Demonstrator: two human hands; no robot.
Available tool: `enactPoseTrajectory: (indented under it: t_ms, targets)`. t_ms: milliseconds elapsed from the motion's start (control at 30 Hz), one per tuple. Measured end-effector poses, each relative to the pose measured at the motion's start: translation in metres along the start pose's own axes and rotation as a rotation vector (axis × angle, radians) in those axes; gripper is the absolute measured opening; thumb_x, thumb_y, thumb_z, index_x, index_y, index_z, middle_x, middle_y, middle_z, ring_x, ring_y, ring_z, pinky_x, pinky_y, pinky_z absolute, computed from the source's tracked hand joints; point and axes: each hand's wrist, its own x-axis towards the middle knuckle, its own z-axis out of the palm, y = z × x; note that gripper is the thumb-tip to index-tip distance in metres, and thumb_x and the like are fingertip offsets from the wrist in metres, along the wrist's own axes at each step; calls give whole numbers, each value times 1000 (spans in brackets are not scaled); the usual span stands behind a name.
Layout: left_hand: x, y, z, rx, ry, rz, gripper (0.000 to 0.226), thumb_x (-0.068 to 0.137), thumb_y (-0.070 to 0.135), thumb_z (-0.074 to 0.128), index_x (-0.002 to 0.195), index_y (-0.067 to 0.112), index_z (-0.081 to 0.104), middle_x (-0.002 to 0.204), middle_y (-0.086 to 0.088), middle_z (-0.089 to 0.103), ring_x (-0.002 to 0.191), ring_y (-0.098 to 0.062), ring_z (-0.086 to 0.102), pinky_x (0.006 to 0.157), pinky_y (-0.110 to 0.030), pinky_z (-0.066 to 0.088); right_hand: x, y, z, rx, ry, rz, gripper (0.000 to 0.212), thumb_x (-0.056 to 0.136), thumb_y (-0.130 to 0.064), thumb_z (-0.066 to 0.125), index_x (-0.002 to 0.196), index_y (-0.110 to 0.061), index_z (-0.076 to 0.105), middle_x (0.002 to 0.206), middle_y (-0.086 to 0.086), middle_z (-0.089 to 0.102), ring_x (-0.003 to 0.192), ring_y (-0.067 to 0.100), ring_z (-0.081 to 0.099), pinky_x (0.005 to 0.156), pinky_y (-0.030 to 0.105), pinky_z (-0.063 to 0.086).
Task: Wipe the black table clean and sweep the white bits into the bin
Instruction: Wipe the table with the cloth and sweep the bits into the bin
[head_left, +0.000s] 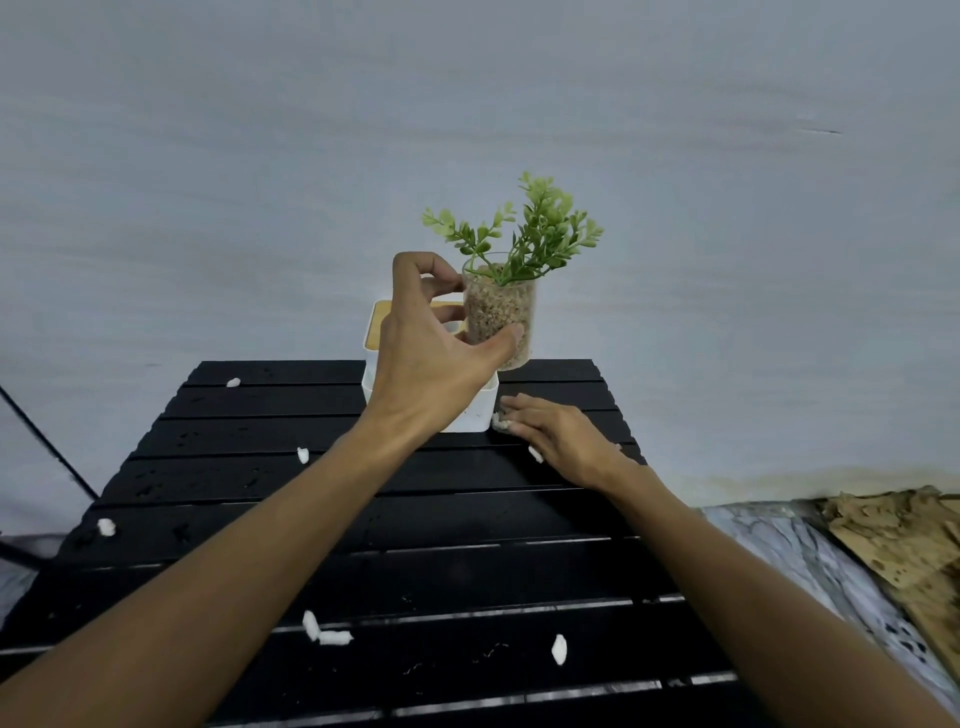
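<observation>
The black slatted table (249, 519) carries several white bits, among them one at the far left (233, 383), one near the left edge (106, 527), a pair near the front (321, 630) and one at the front right (559, 649). My left hand (431, 358) grips a clear jar of pebbles with a green plant (500, 312) and holds it lifted above the table's far edge. My right hand (561, 436) lies flat on the table by the far right corner, its fingertips touching white bits (501, 422). Behind my left hand stands a white box with a wooden top (480, 415).
A pale wall rises right behind the table. At the right lie a patterned cloth (810, 551) and a torn brown piece of cardboard (904, 540). A thin black rod (47, 441) slants down at the left of the table.
</observation>
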Motion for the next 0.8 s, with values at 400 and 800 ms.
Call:
enactPoseTrajectory:
  t_ms: [400,800]
  targets:
    - [-1,-2,14,13,5,-7,60,71,17,84,108,19,36,113,1,55,90,-5,66,68,-24,59,-82,-36,-12,402,68,92,27,103,-29,55,115,-18,75,117,-9,75,114,7,68,99,27,54]
    - [9,-82,117,162,-160,-57,58,67,31,77,100,20,31,98,-3,51,81,-25,57,62,-33,49,-115,-35,-6,81,324,145,30,106,-24,50,128,-19,69,138,-17,55,132,-5,49,112,19,41]
